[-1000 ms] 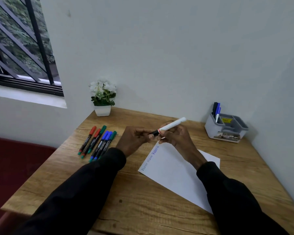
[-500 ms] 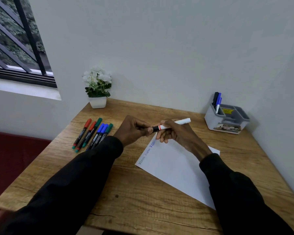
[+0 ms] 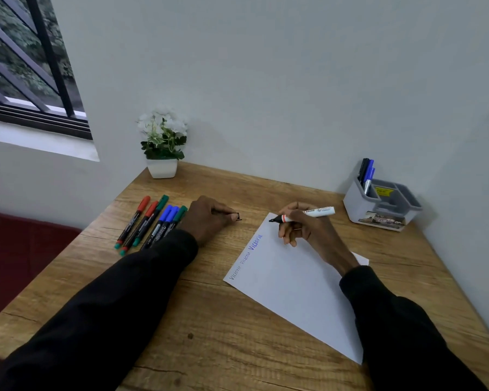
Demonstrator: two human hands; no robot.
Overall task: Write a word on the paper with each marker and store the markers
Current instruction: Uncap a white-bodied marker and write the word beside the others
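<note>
My right hand [image 3: 302, 225] grips a white marker [image 3: 319, 212] with its black tip bare, pointing left just above the top corner of the white paper [image 3: 291, 280]. The paper lies slanted on the wooden desk [image 3: 209, 328], with three words along its left edge. My left hand [image 3: 209, 218] rests on the desk left of the paper and pinches the marker's black cap [image 3: 238, 217]. Several red, green and blue markers [image 3: 150, 224] lie in a row at the left. A grey organiser [image 3: 384, 204] at the back right holds three markers upright.
A white pot of flowers [image 3: 162, 145] stands at the desk's back left corner against the wall. A barred window is at the upper left. A dark red seat [image 3: 20, 255] lies below the desk's left edge.
The hands have pulled apart: the cap has come off the white marker and stays in my left hand, which dropped to the desk. The right hand moved right with the uncapped marker.
</note>
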